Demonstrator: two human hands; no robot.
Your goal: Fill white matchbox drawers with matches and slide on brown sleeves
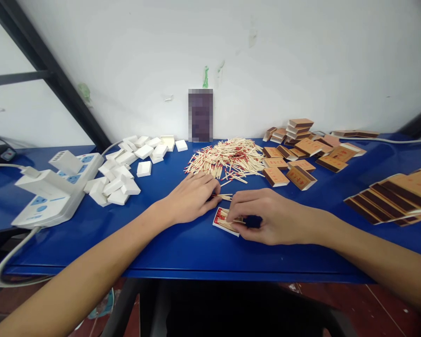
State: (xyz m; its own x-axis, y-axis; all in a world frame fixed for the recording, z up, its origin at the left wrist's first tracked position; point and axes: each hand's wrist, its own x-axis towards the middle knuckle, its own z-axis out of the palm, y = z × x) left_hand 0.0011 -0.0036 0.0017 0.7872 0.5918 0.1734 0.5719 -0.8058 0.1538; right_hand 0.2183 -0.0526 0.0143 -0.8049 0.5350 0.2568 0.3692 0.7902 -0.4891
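Note:
My left hand (196, 196) rests in front of the heap of red-tipped matches (228, 159), its fingers curled round a few matches (225, 197) whose pale ends stick out to the right. Just below lies a white matchbox tray (226, 228), partly filled with matches, red heads toward its left side. My right hand (257, 216) is over the right part of that tray, thumb and fingers pinched on matches there. The hand hides the tray's right end.
White trays (121, 182) lie piled at left beside a white power strip (66, 187) with plugs and cables. Brown matchbox sleeves (275, 176) are scattered right of the heap, with flattened sleeves (393, 199) at far right. A blurred dark rectangle (200, 114) stands against the wall.

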